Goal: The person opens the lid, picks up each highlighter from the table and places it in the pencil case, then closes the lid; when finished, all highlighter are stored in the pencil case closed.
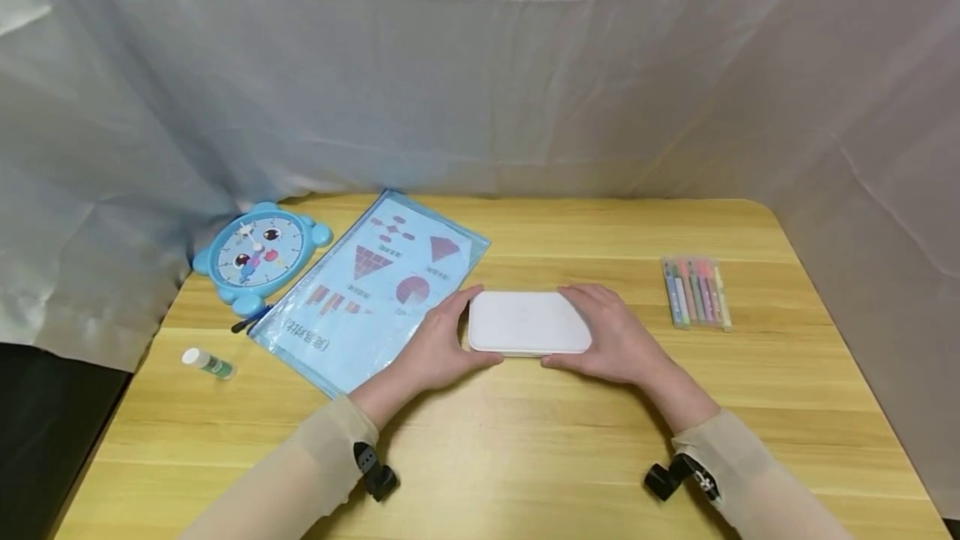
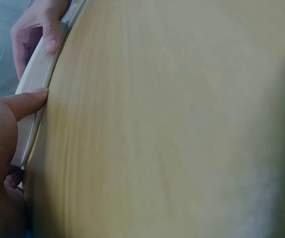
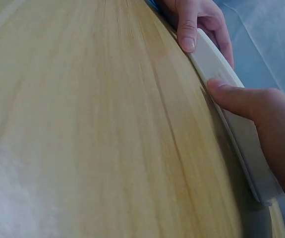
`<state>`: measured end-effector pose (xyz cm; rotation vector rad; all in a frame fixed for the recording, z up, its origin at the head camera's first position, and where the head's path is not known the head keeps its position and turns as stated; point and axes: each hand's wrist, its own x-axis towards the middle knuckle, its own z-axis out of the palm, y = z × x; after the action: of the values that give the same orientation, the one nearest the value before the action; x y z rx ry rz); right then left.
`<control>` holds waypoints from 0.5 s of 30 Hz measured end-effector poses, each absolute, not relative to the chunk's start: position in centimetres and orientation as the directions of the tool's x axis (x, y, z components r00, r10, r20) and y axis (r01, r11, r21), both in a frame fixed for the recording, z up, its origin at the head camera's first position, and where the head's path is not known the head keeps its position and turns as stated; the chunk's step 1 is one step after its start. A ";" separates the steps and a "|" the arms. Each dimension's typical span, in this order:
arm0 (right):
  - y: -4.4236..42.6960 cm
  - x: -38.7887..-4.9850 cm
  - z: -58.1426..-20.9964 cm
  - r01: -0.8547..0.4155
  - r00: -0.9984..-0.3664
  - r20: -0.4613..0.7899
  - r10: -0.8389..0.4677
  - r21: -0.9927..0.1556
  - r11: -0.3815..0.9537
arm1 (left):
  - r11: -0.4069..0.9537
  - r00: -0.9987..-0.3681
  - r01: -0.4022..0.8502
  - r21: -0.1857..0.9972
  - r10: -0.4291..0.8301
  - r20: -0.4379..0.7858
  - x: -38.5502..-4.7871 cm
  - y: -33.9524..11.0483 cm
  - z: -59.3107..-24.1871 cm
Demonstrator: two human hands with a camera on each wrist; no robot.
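A white flat case (image 1: 528,322) with rounded corners lies at the middle of the table, its kind not plain. My left hand (image 1: 441,346) grips its left end, thumb along the near side and fingers at the far corner. At the other end my right hand (image 1: 617,336) holds it the same way. The left wrist view has the left thumb (image 2: 26,103) pressed on the side of the case (image 2: 39,74). In the right wrist view the right thumb (image 3: 236,99) rests on that same side (image 3: 216,64). The undersides of the fingers are hidden.
Left of the case lies a blue zip folder (image 1: 352,290) with printed charts, partly under my left forearm. Beyond it are a blue toy clock (image 1: 262,252), a dark pen tip (image 1: 242,325) and a glue stick (image 1: 208,362). A pack of coloured pens (image 1: 696,293) lies to the right. Grey cloth (image 1: 510,73) hangs behind.
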<state>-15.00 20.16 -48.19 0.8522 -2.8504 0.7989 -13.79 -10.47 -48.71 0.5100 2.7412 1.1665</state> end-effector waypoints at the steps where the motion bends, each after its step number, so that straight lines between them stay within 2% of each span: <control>1: 20.2 -15.0 -48.2 -0.528 -0.845 0.198 -0.497 -0.462 0.713 | 0.645 -0.937 0.259 0.719 0.349 0.023 -13.8 -10.5 -48.7; 15: 20.1 -15.5 -47.4 -0.504 -0.852 0.129 -0.507 -0.459 0.732 | 0.644 -0.935 0.275 0.714 0.352 0.042 -13.6 -10.4 -48.7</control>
<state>-15.48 20.08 -47.45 0.8547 -2.9280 0.7734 -13.57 -10.42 -48.73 0.5271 2.7561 1.1715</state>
